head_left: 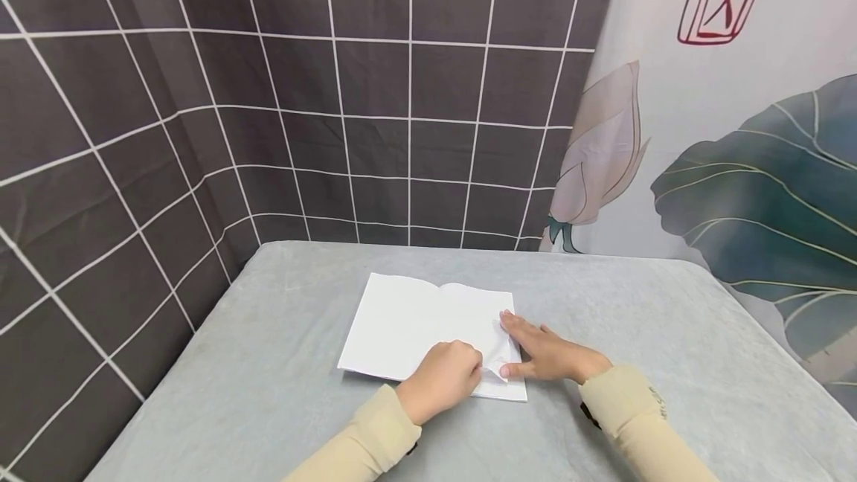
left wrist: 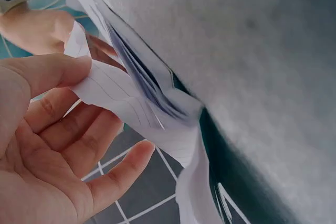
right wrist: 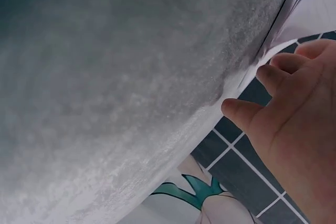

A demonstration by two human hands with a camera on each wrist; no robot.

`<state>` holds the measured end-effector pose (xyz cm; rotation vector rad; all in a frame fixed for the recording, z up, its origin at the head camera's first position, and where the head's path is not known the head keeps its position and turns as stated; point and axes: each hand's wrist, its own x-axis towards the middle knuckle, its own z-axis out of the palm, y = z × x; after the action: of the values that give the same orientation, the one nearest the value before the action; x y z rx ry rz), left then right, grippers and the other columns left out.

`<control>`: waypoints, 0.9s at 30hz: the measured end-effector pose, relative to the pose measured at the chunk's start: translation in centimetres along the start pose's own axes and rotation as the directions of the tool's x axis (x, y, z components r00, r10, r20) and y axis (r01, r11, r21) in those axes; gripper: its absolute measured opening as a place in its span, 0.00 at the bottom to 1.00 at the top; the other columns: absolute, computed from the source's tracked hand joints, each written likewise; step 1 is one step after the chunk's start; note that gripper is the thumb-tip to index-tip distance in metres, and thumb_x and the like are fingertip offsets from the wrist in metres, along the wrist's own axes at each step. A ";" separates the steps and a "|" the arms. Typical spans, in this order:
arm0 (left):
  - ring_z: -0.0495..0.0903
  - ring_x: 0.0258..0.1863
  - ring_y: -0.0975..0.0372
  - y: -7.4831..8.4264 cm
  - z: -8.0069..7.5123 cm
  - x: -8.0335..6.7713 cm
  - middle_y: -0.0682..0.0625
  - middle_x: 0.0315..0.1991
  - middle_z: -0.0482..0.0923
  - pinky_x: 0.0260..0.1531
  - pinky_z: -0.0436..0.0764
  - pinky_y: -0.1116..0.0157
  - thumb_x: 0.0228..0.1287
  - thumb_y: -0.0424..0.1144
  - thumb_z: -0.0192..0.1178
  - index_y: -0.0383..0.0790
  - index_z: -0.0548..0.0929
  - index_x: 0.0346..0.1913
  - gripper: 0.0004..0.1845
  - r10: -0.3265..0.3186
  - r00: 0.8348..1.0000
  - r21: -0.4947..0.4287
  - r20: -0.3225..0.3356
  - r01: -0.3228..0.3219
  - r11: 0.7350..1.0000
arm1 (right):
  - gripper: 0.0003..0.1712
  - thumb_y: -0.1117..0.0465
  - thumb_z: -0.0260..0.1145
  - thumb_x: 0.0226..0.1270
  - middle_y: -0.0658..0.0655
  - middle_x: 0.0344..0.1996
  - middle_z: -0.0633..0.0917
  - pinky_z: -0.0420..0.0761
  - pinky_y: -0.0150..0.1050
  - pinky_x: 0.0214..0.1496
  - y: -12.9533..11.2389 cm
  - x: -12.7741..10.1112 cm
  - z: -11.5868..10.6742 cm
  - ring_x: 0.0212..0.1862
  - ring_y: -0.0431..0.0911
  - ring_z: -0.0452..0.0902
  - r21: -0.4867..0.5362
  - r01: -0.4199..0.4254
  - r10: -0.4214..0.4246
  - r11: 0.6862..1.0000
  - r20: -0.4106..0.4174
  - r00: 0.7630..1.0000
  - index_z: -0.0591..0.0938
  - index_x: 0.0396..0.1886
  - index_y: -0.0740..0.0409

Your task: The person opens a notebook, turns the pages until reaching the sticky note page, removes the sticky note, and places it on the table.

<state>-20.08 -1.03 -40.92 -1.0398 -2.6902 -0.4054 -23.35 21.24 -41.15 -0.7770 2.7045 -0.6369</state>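
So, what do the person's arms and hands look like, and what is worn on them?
Both arms wear long sleeves of a plain beige, soft-looking fabric: the left sleeve and the right sleeve. Each ends at the wrist in a snug cuff. The right sleeve has a small dark marking near the cuff, too small to read. The left hand and right hand are bare, with no gloves, rings or watch visible.

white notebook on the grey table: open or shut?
Open. The white paper notebook lies spread flat on the grey table, centre crease showing. The left hand pinches a lifted page corner; the right hand presses the right page.

A grey table (head_left: 281, 363) stands before a dark checked curtain (head_left: 301, 95) and a lotus-print hanging (head_left: 736, 169).
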 end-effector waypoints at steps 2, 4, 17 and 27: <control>0.58 0.13 0.71 -0.3 -0.1 0.0 0.59 0.12 0.66 0.15 0.60 0.75 0.58 0.33 0.61 0.45 0.78 0.16 0.14 -0.023 1.000 -0.029 -0.009 0.022 0.999 | 0.56 0.39 0.64 0.61 0.71 0.73 0.53 0.48 0.71 0.67 0.0 0.0 0.0 0.74 0.65 0.48 0.005 -0.005 0.006 1.000 -0.011 1.000 0.52 0.73 0.72; 0.58 0.14 0.71 -0.5 -0.3 -0.1 0.60 0.12 0.65 0.15 0.59 0.75 0.58 0.33 0.61 0.45 0.77 0.16 0.14 -0.038 0.999 -0.057 -0.022 0.036 0.998 | 0.55 0.39 0.63 0.62 0.72 0.73 0.53 0.48 0.71 0.67 0.0 0.0 0.0 0.74 0.66 0.48 0.004 -0.012 0.012 1.000 -0.018 1.000 0.51 0.73 0.73; 0.63 0.17 0.73 -1.9 -1.1 -0.9 0.58 0.19 0.77 0.20 0.66 0.77 0.60 0.33 0.60 0.43 0.84 0.24 0.08 -0.114 0.985 -0.215 -0.126 0.085 0.973 | 0.54 0.39 0.59 0.65 0.71 0.74 0.52 0.47 0.71 0.67 0.2 0.1 0.2 0.74 0.66 0.48 -0.001 -0.056 0.056 0.998 -0.004 0.998 0.49 0.73 0.73; 0.80 0.28 0.66 -3.6 -1.5 -1.4 0.49 0.28 0.85 0.31 0.77 0.73 0.57 0.30 0.59 0.37 0.84 0.33 0.04 -0.272 0.953 -0.503 -0.137 0.169 0.848 | 0.56 0.38 0.62 0.63 0.71 0.74 0.52 0.45 0.72 0.67 0.3 0.0 0.3 0.74 0.65 0.47 0.012 -0.050 0.050 0.999 0.002 0.999 0.50 0.73 0.72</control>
<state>-21.38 -4.95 -40.57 -0.7332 -2.5800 -1.2183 -23.39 21.39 -41.51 -0.7049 2.7064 -0.6400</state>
